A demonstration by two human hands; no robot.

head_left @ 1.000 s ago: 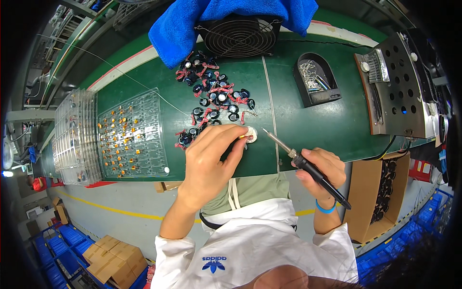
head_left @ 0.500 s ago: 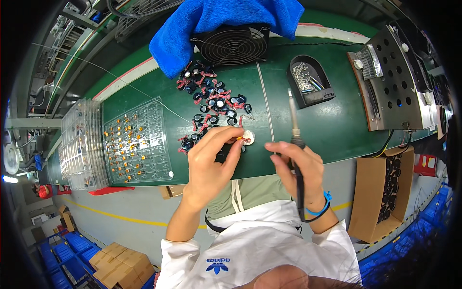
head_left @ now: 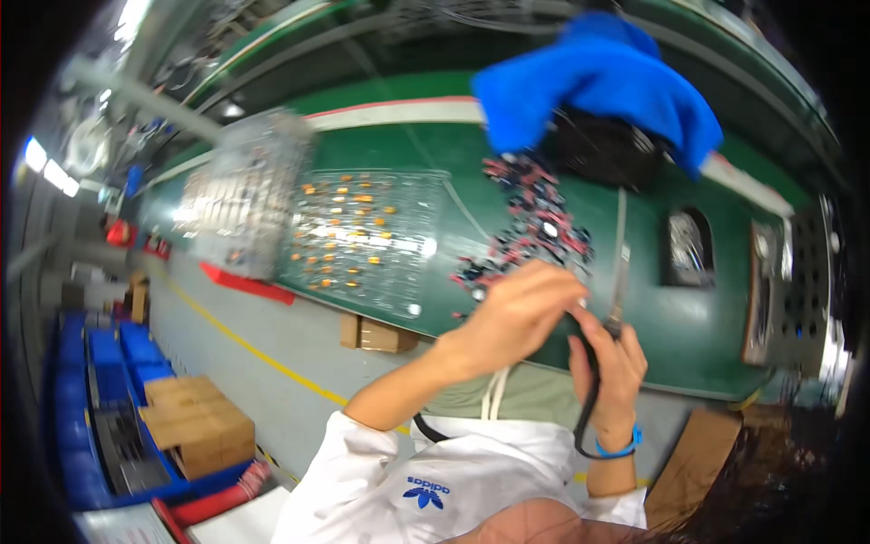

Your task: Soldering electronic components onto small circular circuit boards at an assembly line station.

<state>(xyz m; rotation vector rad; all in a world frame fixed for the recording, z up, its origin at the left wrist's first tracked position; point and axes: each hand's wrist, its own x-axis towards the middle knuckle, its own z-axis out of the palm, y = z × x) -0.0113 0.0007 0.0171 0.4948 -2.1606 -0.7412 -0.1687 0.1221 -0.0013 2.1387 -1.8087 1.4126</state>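
My left hand (head_left: 527,311) is closed in a pinch over the front of the bench, and its fingertips meet the index finger of my right hand (head_left: 612,364). A small whitish bit shows between them, too blurred to name. My right hand grips a soldering iron (head_left: 620,295), its metal tip pointing away from me and its black cord hanging past the wrist. Just beyond my left hand lies a loose heap of small round black parts with red wires (head_left: 548,227). The picture is smeared by motion.
Left on the green bench (head_left: 489,340) lie a clear tray of orange pieces (head_left: 358,238) and stacked clear trays (head_left: 249,199). A blue towel (head_left: 598,77) drapes a black fan (head_left: 607,150). Rightward stand a black holder (head_left: 687,249) and a perforated metal box (head_left: 811,281).
The view has swung left, shifting the bench rightward in the picture. My hands have come together at the fingertips. The soldering iron stays in my right hand.
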